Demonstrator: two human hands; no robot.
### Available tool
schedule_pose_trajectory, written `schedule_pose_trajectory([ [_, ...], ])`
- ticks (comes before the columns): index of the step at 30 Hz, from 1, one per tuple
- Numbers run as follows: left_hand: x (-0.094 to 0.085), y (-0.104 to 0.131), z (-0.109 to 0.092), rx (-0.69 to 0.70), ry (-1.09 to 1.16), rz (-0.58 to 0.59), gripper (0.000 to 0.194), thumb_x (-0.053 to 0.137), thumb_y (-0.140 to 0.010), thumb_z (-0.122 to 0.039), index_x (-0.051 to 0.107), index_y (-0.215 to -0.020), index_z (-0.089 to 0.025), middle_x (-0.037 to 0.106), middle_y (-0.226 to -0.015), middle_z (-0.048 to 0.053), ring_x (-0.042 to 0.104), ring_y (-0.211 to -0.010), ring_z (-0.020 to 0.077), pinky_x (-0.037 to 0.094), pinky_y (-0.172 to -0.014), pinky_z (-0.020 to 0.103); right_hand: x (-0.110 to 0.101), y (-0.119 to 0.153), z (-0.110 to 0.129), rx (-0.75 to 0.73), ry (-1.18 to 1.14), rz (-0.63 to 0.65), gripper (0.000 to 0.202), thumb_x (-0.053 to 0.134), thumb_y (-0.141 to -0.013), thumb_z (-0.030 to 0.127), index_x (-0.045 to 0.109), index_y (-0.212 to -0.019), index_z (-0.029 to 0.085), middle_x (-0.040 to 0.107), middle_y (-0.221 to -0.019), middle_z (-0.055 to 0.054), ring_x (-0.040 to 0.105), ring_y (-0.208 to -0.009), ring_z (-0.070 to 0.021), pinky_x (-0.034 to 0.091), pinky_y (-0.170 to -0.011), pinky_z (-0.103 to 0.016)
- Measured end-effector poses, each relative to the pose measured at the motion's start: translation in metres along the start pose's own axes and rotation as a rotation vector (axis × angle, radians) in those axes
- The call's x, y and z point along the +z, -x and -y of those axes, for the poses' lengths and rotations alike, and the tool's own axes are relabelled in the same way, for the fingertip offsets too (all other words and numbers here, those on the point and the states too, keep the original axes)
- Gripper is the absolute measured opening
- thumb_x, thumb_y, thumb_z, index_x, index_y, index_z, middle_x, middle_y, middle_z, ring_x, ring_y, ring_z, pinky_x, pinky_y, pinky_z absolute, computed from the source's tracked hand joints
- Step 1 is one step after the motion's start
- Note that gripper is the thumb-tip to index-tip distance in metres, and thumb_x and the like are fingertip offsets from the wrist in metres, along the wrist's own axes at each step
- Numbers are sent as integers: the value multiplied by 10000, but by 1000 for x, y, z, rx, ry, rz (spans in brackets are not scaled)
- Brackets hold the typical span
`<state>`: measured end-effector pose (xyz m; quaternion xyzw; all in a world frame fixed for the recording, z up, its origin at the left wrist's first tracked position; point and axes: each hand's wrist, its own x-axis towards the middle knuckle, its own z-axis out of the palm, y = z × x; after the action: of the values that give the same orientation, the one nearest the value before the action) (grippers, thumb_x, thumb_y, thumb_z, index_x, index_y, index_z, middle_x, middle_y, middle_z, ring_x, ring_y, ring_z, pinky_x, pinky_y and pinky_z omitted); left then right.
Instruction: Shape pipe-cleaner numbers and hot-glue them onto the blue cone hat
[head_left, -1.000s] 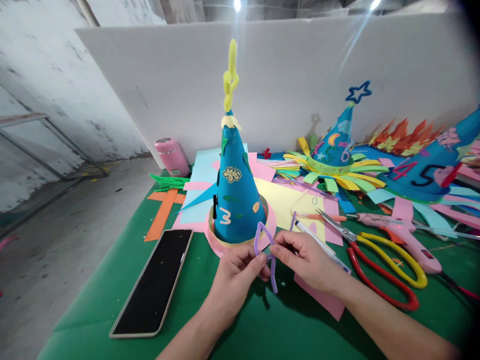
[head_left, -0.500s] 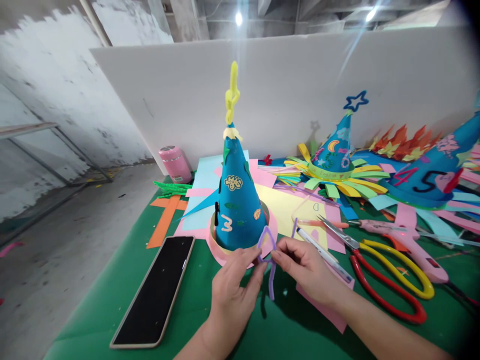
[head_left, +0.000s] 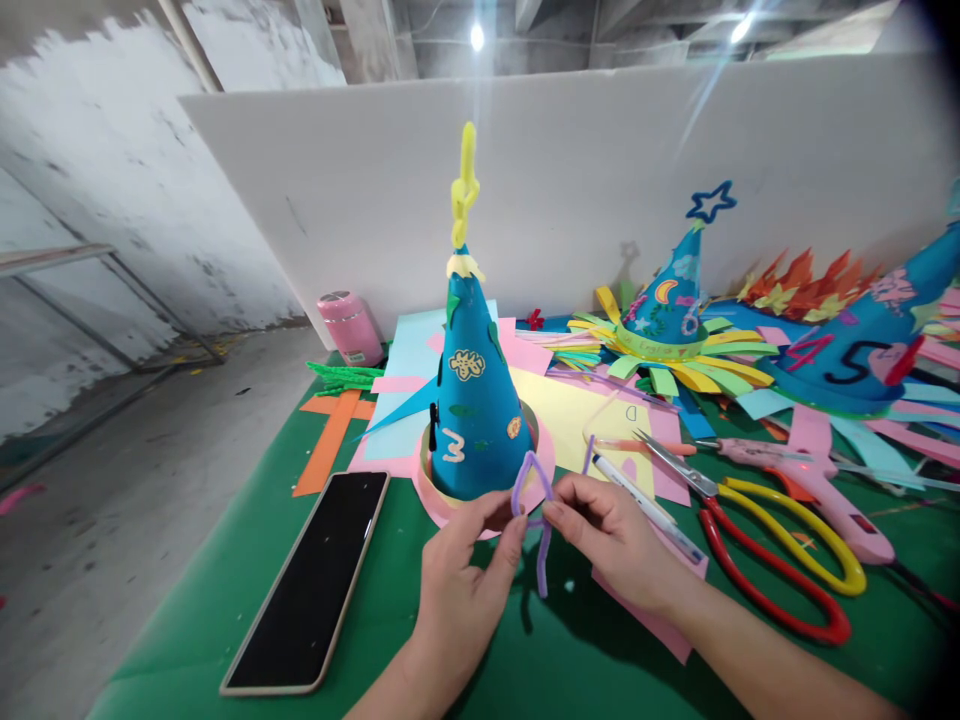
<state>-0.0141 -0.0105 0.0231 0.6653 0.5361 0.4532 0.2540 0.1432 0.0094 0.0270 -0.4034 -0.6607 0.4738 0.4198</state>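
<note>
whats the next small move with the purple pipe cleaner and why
Probably to bend the hanging end of the purple pipe cleaner up with the left hand while the right hand steadies the shape. The fingertips of both hands are at its bent loop, and that end dangles loose below them.

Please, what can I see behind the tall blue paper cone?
Behind the cone, light-blue paper, pink paper and pale-yellow paper show past its sides; farther back stands a pale upright board. Whatever its body covers cannot be seen.
</note>
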Motion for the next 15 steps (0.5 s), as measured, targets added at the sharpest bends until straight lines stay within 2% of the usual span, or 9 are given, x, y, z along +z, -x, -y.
schedule_pose_trajectory([
  [3, 1, -3, 0, -186, 221, 133, 163, 522, -774, -277, 623, -805, -152, 628, -638, 26, 582, -541, 134, 483, -545, 244, 0, 0, 0, -20, 35, 3, 244, 463, -838, 319, 439, -638, 181, 405, -575, 42, 371, -531, -90, 307, -497, -209],
  [6, 1, -6, -2, -305, 381, 196, 182, 521, -770, -293, 590, -699, -141, 560, -543, -4, 514, -471, 99, 431, -475, 211, -3, 0, 0, -28, 83, 18, 257, 461, -839, 300, 410, -618, 181, 379, -560, 49, 358, -523, -86, 302, -496, -207],
  [11, -1, -7, -3, -351, 416, 299, 235, 510, -777, -340, 520, -644, -147, 523, -509, -25, 440, -446, 71, 364, -452, 188, -10, -2, -1, -12, 99, 60, 246, 462, -837, 306, 433, -630, 176, 382, -578, 48, 361, -535, -85, 299, -496, -204],
  [15, -1, -8, -2, -353, 376, 306, 253, 497, -781, -368, 487, -640, -159, 484, -496, -43, 414, -445, 69, 338, -442, 184, -10, -3, -2, 9, 71, 99, 260, 463, -833, 311, 423, -615, 174, 376, -569, 47, 354, -534, -83, 300, -494, -203],
])
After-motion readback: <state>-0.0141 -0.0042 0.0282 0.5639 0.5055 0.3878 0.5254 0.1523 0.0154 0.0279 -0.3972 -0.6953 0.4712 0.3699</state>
